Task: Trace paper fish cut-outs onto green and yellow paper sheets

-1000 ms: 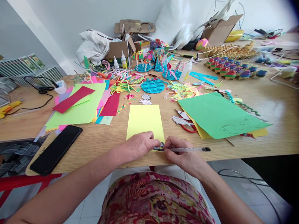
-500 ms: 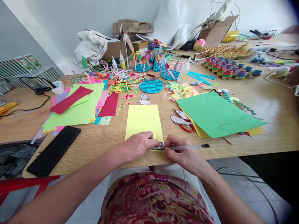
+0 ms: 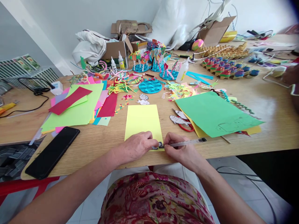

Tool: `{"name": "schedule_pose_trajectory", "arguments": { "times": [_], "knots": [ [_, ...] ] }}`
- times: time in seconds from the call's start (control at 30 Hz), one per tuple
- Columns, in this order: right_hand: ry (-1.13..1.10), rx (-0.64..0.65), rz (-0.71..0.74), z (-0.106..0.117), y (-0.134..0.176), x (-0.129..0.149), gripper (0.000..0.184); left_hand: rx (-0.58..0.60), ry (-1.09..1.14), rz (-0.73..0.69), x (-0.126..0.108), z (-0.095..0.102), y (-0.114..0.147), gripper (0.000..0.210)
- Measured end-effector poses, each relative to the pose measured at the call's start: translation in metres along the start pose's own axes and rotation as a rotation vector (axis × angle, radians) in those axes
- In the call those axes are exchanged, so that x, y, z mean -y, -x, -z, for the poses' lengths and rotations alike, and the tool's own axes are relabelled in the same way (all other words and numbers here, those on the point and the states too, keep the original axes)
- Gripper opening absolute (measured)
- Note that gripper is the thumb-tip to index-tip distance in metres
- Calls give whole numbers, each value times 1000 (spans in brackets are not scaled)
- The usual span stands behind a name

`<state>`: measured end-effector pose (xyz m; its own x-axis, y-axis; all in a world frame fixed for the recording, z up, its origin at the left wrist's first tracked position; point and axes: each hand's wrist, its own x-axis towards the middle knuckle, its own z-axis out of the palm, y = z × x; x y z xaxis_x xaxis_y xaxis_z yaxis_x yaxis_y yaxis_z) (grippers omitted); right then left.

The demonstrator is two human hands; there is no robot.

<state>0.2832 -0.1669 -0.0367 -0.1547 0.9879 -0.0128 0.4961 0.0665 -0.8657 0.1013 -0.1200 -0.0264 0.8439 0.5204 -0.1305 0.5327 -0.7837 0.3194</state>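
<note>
A sheet of yellow paper (image 3: 143, 119) lies in front of me near the table's front edge. On its lower part my left hand (image 3: 139, 143) has its fingers curled and pressed down on a small paper cutout (image 3: 160, 144), mostly hidden beneath the fingertips. My right hand (image 3: 179, 150) is closed around a clear-barrelled pen (image 3: 187, 142), its tip at the cutout's right end by the sheet's lower right corner. Fish cutouts (image 3: 179, 120) lie on red-handled scissors (image 3: 188, 127) to the right. More fish cutouts (image 3: 143, 100) rest just beyond the yellow sheet.
At left are a black phone (image 3: 53, 152) and a pile of coloured paper (image 3: 74, 109). To the right, a green sheet (image 3: 215, 113) bears pencil outlines. Farther back stand a blue disc (image 3: 150, 86), a glue bottle (image 3: 182, 71), decorated blue stands (image 3: 168, 74) and painted egg cartons (image 3: 226, 68).
The pen's back end has swung slightly left and upward, while its tip stays by the cutout. My left hand holds its place. The whole view has shifted slightly.
</note>
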Motion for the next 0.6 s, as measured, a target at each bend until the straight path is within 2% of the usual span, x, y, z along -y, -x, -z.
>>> {"name": "schedule_pose_trajectory", "arguments": {
  "times": [0.23, 0.6],
  "knots": [
    [-43, -20, -17, -2, 0, 1, 8, 0, 2, -6, 1, 0, 0, 20],
    [-21, -24, 30, -2, 5, -4, 8, -17, 20, -1, 2, -3, 1, 20]
  ]
}}
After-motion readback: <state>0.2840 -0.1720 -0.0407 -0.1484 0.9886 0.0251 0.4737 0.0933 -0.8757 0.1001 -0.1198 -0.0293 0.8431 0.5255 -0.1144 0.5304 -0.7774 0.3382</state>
